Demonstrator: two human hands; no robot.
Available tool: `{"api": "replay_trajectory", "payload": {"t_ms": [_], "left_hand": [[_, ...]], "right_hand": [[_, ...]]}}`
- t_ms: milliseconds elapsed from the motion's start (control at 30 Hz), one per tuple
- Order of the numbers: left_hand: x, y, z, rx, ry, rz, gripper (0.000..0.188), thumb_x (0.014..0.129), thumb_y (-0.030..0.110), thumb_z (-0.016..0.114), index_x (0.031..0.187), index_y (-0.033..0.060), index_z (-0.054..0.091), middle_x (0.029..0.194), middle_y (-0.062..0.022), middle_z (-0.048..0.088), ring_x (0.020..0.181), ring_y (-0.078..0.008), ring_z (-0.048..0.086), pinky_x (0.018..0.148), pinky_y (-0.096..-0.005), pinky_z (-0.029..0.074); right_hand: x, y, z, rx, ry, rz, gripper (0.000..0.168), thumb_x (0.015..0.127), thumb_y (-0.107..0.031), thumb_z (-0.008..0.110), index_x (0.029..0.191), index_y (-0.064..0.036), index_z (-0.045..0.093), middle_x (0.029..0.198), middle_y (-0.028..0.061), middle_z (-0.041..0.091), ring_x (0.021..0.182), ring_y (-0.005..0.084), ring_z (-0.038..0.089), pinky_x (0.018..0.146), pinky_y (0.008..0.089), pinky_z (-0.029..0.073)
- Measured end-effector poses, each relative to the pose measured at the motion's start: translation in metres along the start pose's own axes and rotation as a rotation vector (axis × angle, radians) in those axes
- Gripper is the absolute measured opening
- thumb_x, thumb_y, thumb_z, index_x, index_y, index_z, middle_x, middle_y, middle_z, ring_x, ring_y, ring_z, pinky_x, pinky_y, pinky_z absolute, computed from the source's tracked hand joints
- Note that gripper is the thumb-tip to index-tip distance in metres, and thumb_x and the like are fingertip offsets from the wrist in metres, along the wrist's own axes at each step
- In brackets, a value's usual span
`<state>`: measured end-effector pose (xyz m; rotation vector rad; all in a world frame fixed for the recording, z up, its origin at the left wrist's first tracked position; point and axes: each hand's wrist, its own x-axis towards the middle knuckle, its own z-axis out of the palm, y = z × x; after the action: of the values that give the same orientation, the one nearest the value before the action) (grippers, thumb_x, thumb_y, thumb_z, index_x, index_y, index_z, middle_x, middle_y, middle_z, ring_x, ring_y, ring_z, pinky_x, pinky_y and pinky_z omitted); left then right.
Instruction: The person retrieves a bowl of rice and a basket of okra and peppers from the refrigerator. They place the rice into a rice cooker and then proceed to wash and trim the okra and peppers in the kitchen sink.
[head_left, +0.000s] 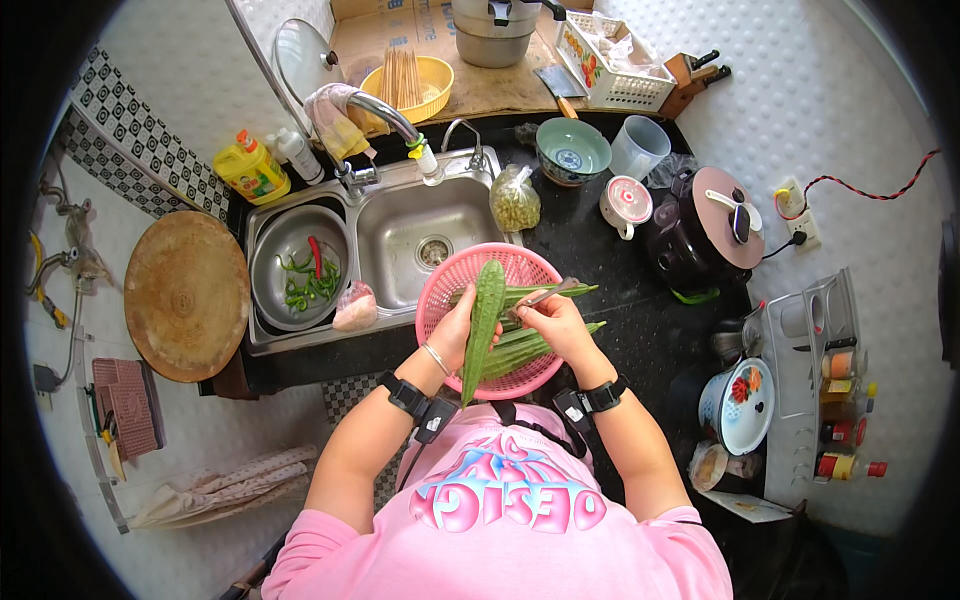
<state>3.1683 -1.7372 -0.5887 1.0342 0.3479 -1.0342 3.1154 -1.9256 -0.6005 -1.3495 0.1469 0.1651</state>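
My left hand (457, 326) grips a green ridged luffa gourd (484, 322), its long body slanting over the left part of a pink plastic colander (439, 281). A metal peeler (551, 291) is in my right hand (555, 322), its head close to the gourd's right side; whether the blade touches the skin I cannot tell. More ridged luffas (517, 354) lie in the colander below both hands, with stem ends sticking out past its right rim. The colander sits at the counter's front edge, just right of the sink's front corner.
Left of the colander is a steel double sink (382, 225); its left side holds a metal basin (262, 259) with green peppers and one red pepper. A bag of green beans or peas (514, 201), a green bowl (573, 150), a lidded cup (627, 201) and an electric cooker (694, 232) stand rightward.
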Motion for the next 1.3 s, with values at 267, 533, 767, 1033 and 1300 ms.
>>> {"api": "replay_trajectory", "payload": {"t_ms": [267,533,767,1033,1300], "left_hand": [[0.009,-0.014,0.0,-0.089,-0.023,0.092,0.053,0.098,0.052,0.029,0.099,0.0097,0.06,0.079,-0.0047,0.062,0.068,-0.0151,0.059,0.062,-0.0284,0.049],[0.004,-0.012,0.0,-0.185,-0.061,0.028,0.053,0.1,0.048,0.026,0.109,0.0066,0.057,0.087,-0.0074,0.062,0.075,-0.0182,0.062,0.066,-0.0337,0.054],[0.009,-0.026,-0.002,-0.01,0.032,-0.072,0.054,0.097,0.057,0.022,0.107,0.0175,0.058,0.083,-0.0021,0.058,0.066,-0.015,0.054,0.053,-0.0296,0.044],[0.004,-0.018,-0.015,0.004,0.058,-0.089,0.054,0.095,0.059,0.026,0.097,0.0149,0.057,0.072,-0.0049,0.055,0.059,-0.0164,0.052,0.051,-0.031,0.044],[-0.02,-0.018,-0.021,0.151,0.071,-0.041,0.057,0.095,0.059,0.028,0.091,0.0116,0.059,0.068,-0.0035,0.054,0.05,-0.0148,0.047,0.046,-0.0283,0.041]], "right_hand": [[-0.015,-0.01,0.031,0.086,-0.18,-0.003,0.02,0.086,-0.003,0.063,0.106,-0.001,0.061,0.089,-0.0026,0.063,0.078,0.0033,0.057,0.069,0.0192,0.047],[-0.025,-0.015,0.051,-0.218,-0.173,-0.037,0.011,0.079,-0.007,0.069,0.087,-0.003,0.062,0.065,-0.0072,0.049,0.059,0.0023,0.043,0.054,0.0196,0.037],[0.0,0.0,0.039,-0.103,0.063,-0.094,0.01,0.08,-0.005,0.066,0.088,-0.002,0.061,0.066,-0.0053,0.052,0.059,0.0033,0.048,0.053,0.0203,0.041],[0.026,0.013,0.036,-0.23,0.036,-0.064,0.012,0.084,-0.005,0.064,0.095,-0.002,0.06,0.08,-0.0038,0.059,0.072,0.0036,0.054,0.064,0.0195,0.044],[0.065,0.032,0.003,-0.024,0.205,-0.092,0.009,0.085,-0.006,0.063,0.094,-0.003,0.06,0.078,-0.0035,0.059,0.069,0.0043,0.053,0.062,0.0194,0.043]]}}
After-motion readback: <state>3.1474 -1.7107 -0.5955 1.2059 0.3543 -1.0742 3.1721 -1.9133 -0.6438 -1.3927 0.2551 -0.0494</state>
